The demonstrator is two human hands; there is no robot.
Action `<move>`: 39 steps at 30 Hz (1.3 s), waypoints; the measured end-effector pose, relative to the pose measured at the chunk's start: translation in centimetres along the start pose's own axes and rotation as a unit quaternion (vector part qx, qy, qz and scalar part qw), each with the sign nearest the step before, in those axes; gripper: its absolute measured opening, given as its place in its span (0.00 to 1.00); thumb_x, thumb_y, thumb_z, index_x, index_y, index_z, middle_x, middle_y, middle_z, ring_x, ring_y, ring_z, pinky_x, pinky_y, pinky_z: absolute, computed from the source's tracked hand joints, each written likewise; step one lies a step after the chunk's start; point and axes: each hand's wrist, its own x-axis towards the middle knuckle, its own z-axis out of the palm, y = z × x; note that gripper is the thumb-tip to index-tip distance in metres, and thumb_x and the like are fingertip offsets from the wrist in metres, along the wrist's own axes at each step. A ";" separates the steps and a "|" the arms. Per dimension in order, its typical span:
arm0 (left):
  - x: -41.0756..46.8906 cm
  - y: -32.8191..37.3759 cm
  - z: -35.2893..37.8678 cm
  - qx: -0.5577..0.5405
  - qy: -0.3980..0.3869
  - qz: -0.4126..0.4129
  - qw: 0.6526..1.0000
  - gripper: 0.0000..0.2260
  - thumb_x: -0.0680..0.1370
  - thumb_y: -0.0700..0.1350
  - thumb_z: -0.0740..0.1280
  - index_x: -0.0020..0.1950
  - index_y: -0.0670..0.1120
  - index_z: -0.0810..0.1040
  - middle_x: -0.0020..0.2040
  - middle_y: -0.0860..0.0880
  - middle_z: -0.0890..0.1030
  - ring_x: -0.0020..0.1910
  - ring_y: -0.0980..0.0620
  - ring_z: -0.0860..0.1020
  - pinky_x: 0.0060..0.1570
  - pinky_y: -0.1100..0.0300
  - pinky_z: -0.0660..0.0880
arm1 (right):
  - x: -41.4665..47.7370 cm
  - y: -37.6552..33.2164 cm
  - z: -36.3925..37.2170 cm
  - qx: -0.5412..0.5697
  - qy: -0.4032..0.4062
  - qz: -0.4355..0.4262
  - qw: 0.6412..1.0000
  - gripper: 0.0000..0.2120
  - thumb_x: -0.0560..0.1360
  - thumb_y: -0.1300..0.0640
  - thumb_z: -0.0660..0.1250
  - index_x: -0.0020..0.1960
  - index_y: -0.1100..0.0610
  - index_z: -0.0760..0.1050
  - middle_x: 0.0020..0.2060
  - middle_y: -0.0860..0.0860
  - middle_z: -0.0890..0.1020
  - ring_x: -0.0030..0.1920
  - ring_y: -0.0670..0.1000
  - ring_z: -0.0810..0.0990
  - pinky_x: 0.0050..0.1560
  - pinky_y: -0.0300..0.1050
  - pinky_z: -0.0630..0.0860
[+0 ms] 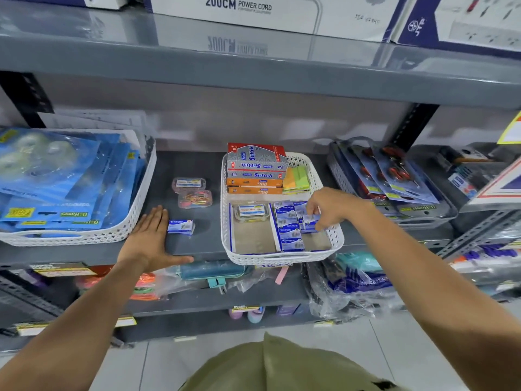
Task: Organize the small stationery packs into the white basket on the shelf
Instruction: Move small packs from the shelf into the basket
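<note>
Two fingers (pixel 315 213) and the thumb of the right hand (pixel 334 207) pinch a small blue pack (pixel 310 221), held over the right-hand row inside the white basket (pixel 282 256). The left hand (pixel 150 235) lies flat on the shelf (pixel 197 244) with fingers spread, grasping nothing; one loose blue pack (pixel 181 227) sits just beside it at 3 o'clock, and two clear clip boxes (pixel 193 193) lie further back at 1 o'clock, outside the basket.

Risks, as I judge them: the pinched pack may land tilted on the packed column (pixel 289 227) at its 9 o'clock and knock that row crooked. The basket overhangs the shelf's front edge, so pressing down at its 6 o'clock rim could tip it. A careless sweep by the left hand could push the loose pack off.
</note>
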 end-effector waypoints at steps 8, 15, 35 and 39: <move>0.0 -0.1 0.1 0.007 0.007 0.004 1.000 0.67 0.53 0.85 0.45 0.78 0.41 0.41 0.80 0.44 0.42 0.79 0.48 0.43 0.77 0.52 0.43 | -1.0 -1.0 2.4 -0.079 -0.021 -0.036 0.996 0.22 0.67 0.56 0.73 0.61 0.53 0.76 0.56 0.51 0.80 0.55 0.55 0.79 0.54 0.46 0.75; 0.1 -0.1 0.2 0.013 0.002 0.004 1.000 0.65 0.55 0.84 0.48 0.78 0.41 0.40 0.79 0.44 0.41 0.79 0.48 0.42 0.77 0.53 0.42 | -1.0 -0.9 3.8 -0.138 0.027 -0.079 0.987 0.18 0.67 0.57 0.71 0.56 0.54 0.75 0.47 0.51 0.80 0.50 0.56 0.79 0.55 0.50 0.71; 0.1 -0.1 0.2 0.020 0.000 0.001 1.000 0.68 0.51 0.85 0.42 0.78 0.41 0.41 0.79 0.44 0.42 0.78 0.48 0.41 0.77 0.52 0.43 | -0.6 -0.4 4.3 -0.114 0.073 -0.066 0.989 0.28 0.64 0.51 0.74 0.60 0.55 0.67 0.56 0.51 0.74 0.55 0.53 0.77 0.60 0.52 0.71; 0.1 -0.2 0.1 0.020 -0.001 0.000 1.000 0.68 0.51 0.85 0.42 0.78 0.41 0.41 0.79 0.45 0.41 0.78 0.48 0.41 0.77 0.52 0.43 | -0.4 -0.5 3.7 -0.101 0.050 -0.069 0.991 0.31 0.63 0.46 0.77 0.59 0.54 0.68 0.54 0.50 0.74 0.55 0.53 0.76 0.57 0.50 0.70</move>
